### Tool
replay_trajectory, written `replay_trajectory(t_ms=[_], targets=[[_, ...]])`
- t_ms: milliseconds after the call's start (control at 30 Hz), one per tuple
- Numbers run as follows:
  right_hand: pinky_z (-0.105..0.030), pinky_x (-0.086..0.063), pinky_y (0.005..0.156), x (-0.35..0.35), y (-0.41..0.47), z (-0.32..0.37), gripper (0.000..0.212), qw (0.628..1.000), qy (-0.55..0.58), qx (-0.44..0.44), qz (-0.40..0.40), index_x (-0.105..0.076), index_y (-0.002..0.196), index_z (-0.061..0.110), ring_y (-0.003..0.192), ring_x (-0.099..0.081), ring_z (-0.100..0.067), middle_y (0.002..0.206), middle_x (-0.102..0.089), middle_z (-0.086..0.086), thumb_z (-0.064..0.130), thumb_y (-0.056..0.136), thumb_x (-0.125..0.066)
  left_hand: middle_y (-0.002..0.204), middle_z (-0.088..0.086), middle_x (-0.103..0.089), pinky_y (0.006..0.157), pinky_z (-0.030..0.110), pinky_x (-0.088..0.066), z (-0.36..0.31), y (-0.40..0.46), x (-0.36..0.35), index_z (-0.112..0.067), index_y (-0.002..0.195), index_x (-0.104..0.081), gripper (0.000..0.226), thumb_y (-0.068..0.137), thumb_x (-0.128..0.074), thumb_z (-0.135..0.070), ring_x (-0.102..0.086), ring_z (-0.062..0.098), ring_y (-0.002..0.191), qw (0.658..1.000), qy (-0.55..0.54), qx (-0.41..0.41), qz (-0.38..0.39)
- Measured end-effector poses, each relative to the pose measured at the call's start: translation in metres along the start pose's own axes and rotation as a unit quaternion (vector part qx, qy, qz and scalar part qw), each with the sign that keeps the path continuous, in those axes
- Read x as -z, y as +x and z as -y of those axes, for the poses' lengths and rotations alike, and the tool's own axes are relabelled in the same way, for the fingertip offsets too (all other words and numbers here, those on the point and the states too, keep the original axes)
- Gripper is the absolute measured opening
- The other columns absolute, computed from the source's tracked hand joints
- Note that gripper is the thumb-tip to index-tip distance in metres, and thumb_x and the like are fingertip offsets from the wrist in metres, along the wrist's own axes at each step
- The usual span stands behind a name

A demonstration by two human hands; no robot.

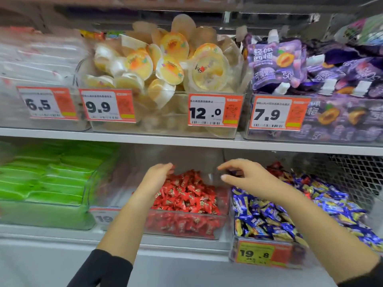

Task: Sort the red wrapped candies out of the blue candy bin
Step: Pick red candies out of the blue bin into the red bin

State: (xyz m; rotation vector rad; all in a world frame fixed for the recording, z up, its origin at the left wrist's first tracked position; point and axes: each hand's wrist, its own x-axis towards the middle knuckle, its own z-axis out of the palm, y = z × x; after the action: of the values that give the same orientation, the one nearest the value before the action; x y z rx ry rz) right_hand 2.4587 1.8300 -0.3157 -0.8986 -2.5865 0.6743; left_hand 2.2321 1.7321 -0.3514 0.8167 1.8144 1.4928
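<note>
Fingers (224, 167) of the right hand (246, 176) are loosely curved, thumb and forefinger apart, hovering above the clear divider between the two lower bins; nothing can be seen held between them. The left hand (156, 177) reaches over the rear of the red candy bin (186, 226), its fingers bent downward toward the heap; the fingertips are turned away from the camera, so whether they pinch a candy cannot be told. Red wrapped candies (186, 193) fill this clear bin, and a few more red wrappers (274, 167) show at the back of the blue candy bin (267, 254), partly hidden behind the right wrist. Blue and gold wrapped candies (269, 220) fill that bin, whose front carries a price tag (256, 253) reading 19.8. A second tag (104, 217) is cut off by the left forearm. Green packets (45, 179) to the left are blurred. On the upper shelf (165, 139) stand jelly cups (165, 65) and purple pouches (277, 63), with tags reading 6.5, 9.9, 12.0 and 7.9. Black sleeves (101, 272) are cropped at the lower edge.
</note>
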Motion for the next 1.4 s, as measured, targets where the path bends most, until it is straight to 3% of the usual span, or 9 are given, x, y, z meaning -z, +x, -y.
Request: replay_trajectory(t_ms=[100,200,333,433,500,567,1000,1267,1400], targets=[[-0.032,-0.044,0.099,0.017,-0.029,-0.027,0.018,0.999,0.014,-0.025,-0.039,-0.060,0.105,0.044,0.110,-0.055,-0.005,0.118,-0.058,0.011,0.033,0.091,-0.061,0.111,0.008,-0.065,0.085,0.028,-0.037,-0.003,0.000,-0.024,-0.011,0.104,-0.065,0.019,0.096,-0.052,-0.022,-0.057,0.023,0.108,0.997,0.063,-0.051,0.005],[-0.035,-0.045,0.097,0.033,-0.051,-0.060,0.014,0.995,-0.005,-0.087,-0.041,-0.059,0.102,0.047,0.112,-0.056,-0.009,0.120,-0.058,0.014,0.038,0.092,-0.059,0.114,0.000,-0.061,0.084,0.022,-0.034,-0.010,-0.013,-0.064,-0.010,0.118,-0.063,0.030,0.097,-0.052,-0.027,-0.054,0.016,0.109,0.983,0.138,-0.114,0.035],[-0.027,-0.039,0.090,0.048,-0.060,-0.101,0.028,0.988,-0.048,-0.136,-0.048,-0.061,0.120,0.030,0.117,-0.052,-0.013,0.132,-0.055,0.007,0.037,0.094,-0.056,0.149,0.009,-0.038,0.105,0.027,-0.030,-0.015,-0.032,-0.115,-0.006,0.147,-0.032,0.063,0.097,-0.046,-0.042,-0.038,0.023,0.135,0.961,0.223,-0.127,0.104],[-0.028,-0.039,0.094,0.058,-0.046,-0.127,0.044,0.981,-0.047,-0.185,-0.040,-0.051,0.135,0.020,0.122,-0.051,-0.020,0.137,-0.054,-0.002,0.042,0.097,-0.049,0.136,0.012,-0.049,0.083,0.026,-0.039,-0.016,-0.039,-0.138,-0.003,0.150,-0.017,0.068,0.098,-0.045,-0.038,-0.053,0.016,0.103,0.949,0.275,-0.115,0.107],[-0.030,-0.041,0.098,0.063,-0.030,-0.140,0.047,0.975,-0.024,-0.216,-0.048,-0.049,0.138,0.019,0.122,-0.052,-0.025,0.137,-0.054,-0.007,0.043,0.098,-0.046,0.107,0.008,-0.057,0.061,0.025,-0.037,-0.014,-0.039,-0.145,-0.003,0.147,-0.022,0.061,0.098,-0.045,-0.031,-0.052,0.008,0.072,0.948,0.279,-0.121,0.089],[-0.026,-0.034,0.100,0.063,-0.012,-0.145,0.044,0.974,-0.001,-0.223,-0.052,-0.049,0.138,0.021,0.128,-0.047,-0.025,0.143,-0.049,-0.004,0.041,0.100,-0.044,0.100,0.011,-0.058,0.048,0.024,-0.032,-0.008,-0.035,-0.148,-0.003,0.142,-0.028,0.050,0.098,-0.043,-0.024,-0.048,0.008,0.061,0.950,0.280,-0.120,0.066],[-0.042,-0.024,0.114,0.012,0.074,-0.130,0.073,0.964,-0.071,-0.205,0.154,-0.034,0.146,0.030,0.138,-0.035,-0.024,0.152,-0.036,0.002,0.074,0.089,-0.023,0.102,0.014,-0.057,0.057,0.031,-0.036,0.002,-0.029,-0.147,-0.011,0.130,-0.037,0.038,0.092,-0.040,-0.006,-0.051,0.023,0.070,0.942,0.302,-0.138,0.052],[-0.029,-0.042,0.090,0.022,0.053,-0.121,0.035,0.980,0.038,-0.160,0.109,-0.062,0.113,0.021,0.099,-0.059,-0.012,0.112,-0.063,0.005,0.047,0.097,-0.045,0.113,0.015,-0.054,0.065,0.032,-0.036,-0.003,-0.033,-0.148,-0.009,0.132,-0.036,0.042,0.091,-0.040,-0.005,-0.055,0.029,0.087,0.935,0.324,-0.137,0.043],[-0.025,-0.041,0.086,0.033,0.026,-0.114,0.010,0.990,0.059,-0.106,0.068,-0.062,0.090,0.040,0.095,-0.058,-0.009,0.099,-0.063,0.015,0.044,0.093,-0.053,0.122,0.018,-0.054,0.072,0.033,-0.039,-0.004,-0.035,-0.149,-0.008,0.135,-0.037,0.040,0.096,-0.039,-0.010,-0.055,0.031,0.094,0.945,0.302,-0.125,0.031]])
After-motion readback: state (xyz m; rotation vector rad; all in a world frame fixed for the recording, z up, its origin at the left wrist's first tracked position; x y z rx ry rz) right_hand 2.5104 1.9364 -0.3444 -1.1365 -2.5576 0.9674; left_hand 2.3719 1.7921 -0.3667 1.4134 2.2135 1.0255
